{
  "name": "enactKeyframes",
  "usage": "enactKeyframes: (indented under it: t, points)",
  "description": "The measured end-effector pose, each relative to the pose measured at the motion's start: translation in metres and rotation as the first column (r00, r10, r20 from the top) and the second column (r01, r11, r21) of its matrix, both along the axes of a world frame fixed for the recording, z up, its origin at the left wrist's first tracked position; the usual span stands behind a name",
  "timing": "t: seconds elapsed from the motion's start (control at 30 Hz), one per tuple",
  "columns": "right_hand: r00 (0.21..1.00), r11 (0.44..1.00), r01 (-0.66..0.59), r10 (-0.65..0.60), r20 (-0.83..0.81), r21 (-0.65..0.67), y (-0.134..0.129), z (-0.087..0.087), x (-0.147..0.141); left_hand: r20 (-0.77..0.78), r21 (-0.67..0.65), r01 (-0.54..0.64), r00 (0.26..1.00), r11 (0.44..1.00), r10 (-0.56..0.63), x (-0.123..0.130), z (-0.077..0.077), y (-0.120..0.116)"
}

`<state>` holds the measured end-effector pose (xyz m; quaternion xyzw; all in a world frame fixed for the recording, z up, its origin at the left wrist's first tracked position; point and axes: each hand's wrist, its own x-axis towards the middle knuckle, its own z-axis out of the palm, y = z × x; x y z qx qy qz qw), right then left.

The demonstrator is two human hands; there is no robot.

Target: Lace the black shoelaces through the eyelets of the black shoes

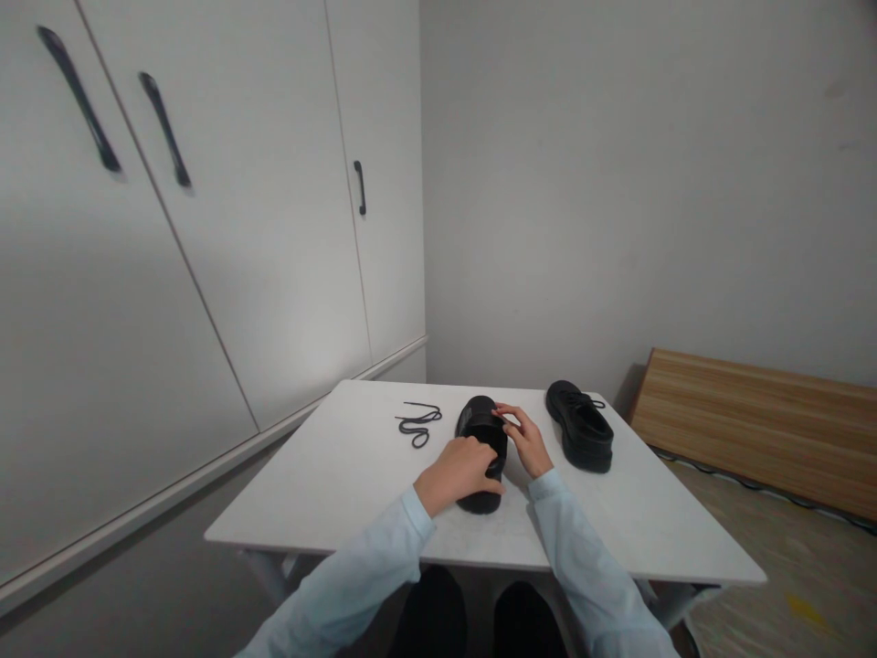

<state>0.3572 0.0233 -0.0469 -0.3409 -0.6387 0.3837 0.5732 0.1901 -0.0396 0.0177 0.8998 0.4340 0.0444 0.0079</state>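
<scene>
Head view, the only feed I have, puts a white table [329, 484] across the lower middle of the frame, its top matte and pale, with a table leg [266, 571] showing beneath at lower left. Just below the frame's center, toward the table's near edge, sits the black shoe [470, 423], toe pointing up the frame. I see the left hand [460, 471] clamped on it, fingers curled over the collar into the opening, thumb across the heel end. The right hand [526, 440] has its fingertips on the shoe's upper right side; from up here I can't tell whether they pinch or merely rest. Left of it lies a dark lace [416, 426] in loose loops; to the right, near the table's edge, stands a second shoe [584, 433], laced.

White cabinet doors [274, 256] with dark handles [79, 99] fill the upper left. A plain gray wall [582, 183] takes the upper right, and a wood-grain board [760, 425] leans low at right above a dull floor [746, 530] with a yellow patch [808, 610].
</scene>
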Motion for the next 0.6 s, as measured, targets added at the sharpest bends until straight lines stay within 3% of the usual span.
enactKeyframes:
  t: [0.4, 0.6]
  points:
    - [0.999, 0.999, -0.038, 0.038, 0.036, -0.004, 0.002, 0.004, -0.003, -0.116, -0.074, 0.078, 0.989, 0.994, -0.087, 0.003, 0.007, 0.007]
    - [0.976, 1.0, -0.027, 0.027, 0.217, -0.004, 0.006, 0.019, -0.009, -0.154, -0.135, 0.075, 0.984, 0.988, -0.095, -0.003, 0.011, 0.008]
